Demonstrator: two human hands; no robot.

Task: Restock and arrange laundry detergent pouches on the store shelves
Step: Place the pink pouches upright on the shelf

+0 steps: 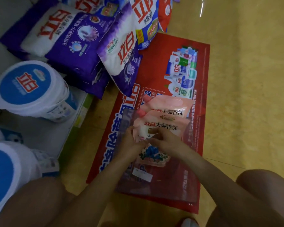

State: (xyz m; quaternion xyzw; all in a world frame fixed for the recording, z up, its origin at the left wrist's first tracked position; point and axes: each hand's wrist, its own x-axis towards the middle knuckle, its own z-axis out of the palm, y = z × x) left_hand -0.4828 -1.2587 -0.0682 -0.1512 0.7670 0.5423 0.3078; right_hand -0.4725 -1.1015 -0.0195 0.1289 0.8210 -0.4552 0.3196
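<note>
Two pink detergent pouches (164,118) with pink spout caps lie stacked inside a clear plastic bag (184,182) on a red floor poster (175,51). My left hand (129,140) and my right hand (166,140) meet over the near pouch, fingers curled and pinching at its front, or at the clear film over it; which one I cannot tell. A white label sits on the clear bag below my wrists.
Purple and white detergent powder bags (75,46) lean in a pile at the upper left, with blue and red bags (147,22) behind. White tubs with blue lids (29,89) stand on the low grey shelf at left. Yellow tiled floor lies at right. My knees frame the bottom.
</note>
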